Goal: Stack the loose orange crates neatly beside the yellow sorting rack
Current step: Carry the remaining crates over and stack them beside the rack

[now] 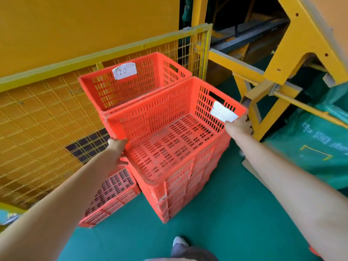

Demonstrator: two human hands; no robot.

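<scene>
An orange slatted crate (169, 146) tops a stack of nested orange crates (180, 196) on the green floor. My left hand (117, 147) grips its left end under the rim. At the right end, my right hand (238, 126) holds the rim beside a white paper label (223, 112). Behind it a second orange crate (131, 81) with a label reading "120" stands on another stack against the yellow mesh fence. A lower orange crate (113, 194) sits on the floor to the left. The yellow sorting rack (273, 87) rises at the right.
The yellow wire-mesh fence (47, 117) runs along the left and back. Green sacks with printed characters (316, 144) lie under the rack at right. Green floor (216, 232) spreads in front of the stack, and my shoe (179, 242) shows at the bottom.
</scene>
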